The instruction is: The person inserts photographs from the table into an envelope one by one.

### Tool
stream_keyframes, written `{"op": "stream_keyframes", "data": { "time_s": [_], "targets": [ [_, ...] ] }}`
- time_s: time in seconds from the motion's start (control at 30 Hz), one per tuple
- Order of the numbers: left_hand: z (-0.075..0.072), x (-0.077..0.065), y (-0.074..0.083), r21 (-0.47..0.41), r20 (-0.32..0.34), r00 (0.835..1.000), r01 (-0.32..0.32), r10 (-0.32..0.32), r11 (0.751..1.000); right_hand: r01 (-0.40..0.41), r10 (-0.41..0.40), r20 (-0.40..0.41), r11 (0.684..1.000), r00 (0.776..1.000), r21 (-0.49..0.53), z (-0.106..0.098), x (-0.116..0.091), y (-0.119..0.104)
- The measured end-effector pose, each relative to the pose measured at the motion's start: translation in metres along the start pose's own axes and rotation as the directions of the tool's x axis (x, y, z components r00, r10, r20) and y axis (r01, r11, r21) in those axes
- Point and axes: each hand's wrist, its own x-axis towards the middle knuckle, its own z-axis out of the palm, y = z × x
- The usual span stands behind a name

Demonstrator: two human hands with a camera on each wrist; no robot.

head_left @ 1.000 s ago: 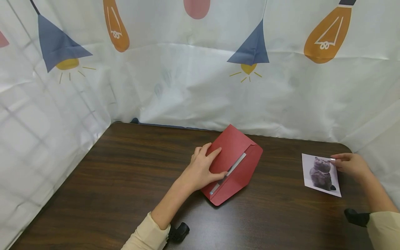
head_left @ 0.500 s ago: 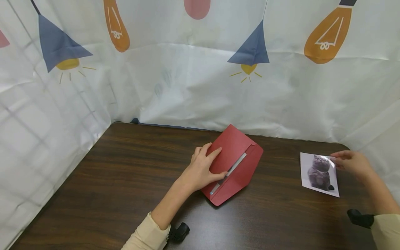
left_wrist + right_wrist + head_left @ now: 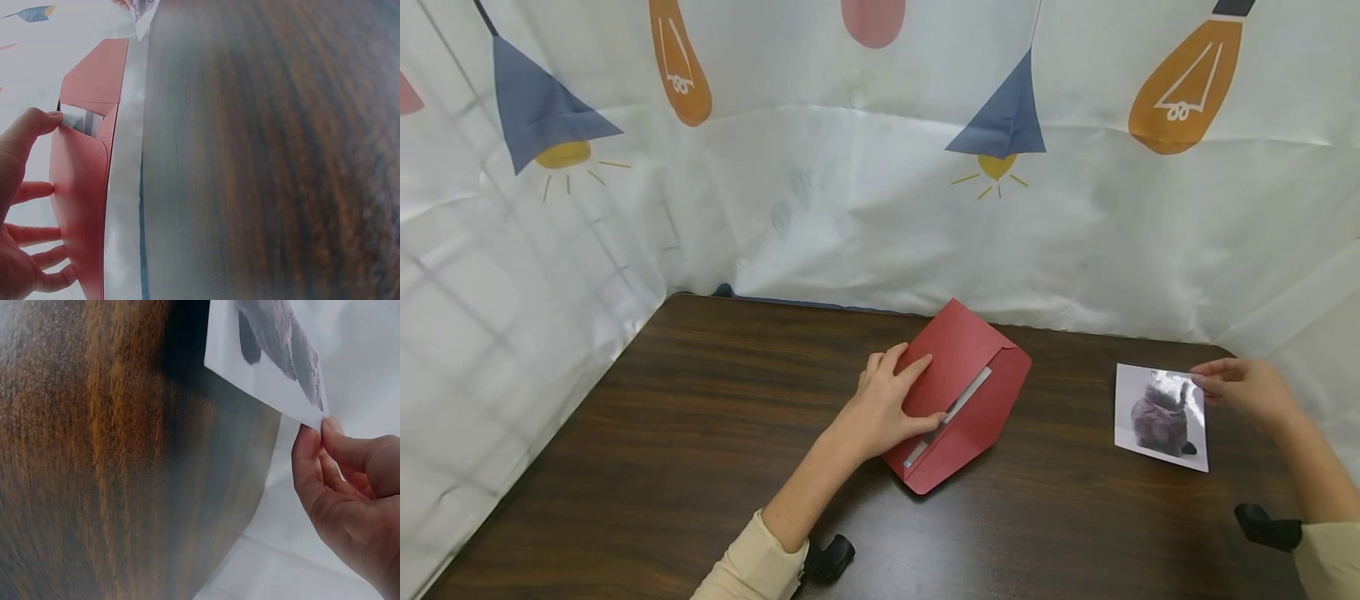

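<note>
My right fingers pinch one corner of a cat photo, likely light, easily creased; left fingers spread against a red envelope.

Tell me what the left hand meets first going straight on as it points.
The red envelope, which the left hand appears to touch; past that, probably the white curtain, though depth is unclear.

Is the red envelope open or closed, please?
The envelope is open: its flap is spread out, not folded over, and something pale shows inside, near the left hand.
</note>
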Motion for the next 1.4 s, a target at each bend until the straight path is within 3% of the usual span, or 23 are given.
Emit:
{"op": "stream_keyframes", "data": {
  "time_s": [0.77,1.07,1.4],
  "targets": [
    [0.0,0.0,0.0,-0.005,-0.011,1.0,-0.008,0.008,1.0,0.005,-0.004,-0.026,0.999,1.0,0.045,0.001,-0.013,-0.009],
    [0.0,0.0,0.0,-0.008,-0.016,1.0,-0.01,0.01,1.0,-0.024,0.024,-0.031,1.0,0.999,0.001,0.004,-0.018,-0.019],
    [-0.001,0.0,0.001,0.0,-0.005,1.0,0.005,-0.005,1.0,-0.017,0.021,-0.063,0.998,0.998,0.064,0.014,-0.019,-0.026]
  ]
}}
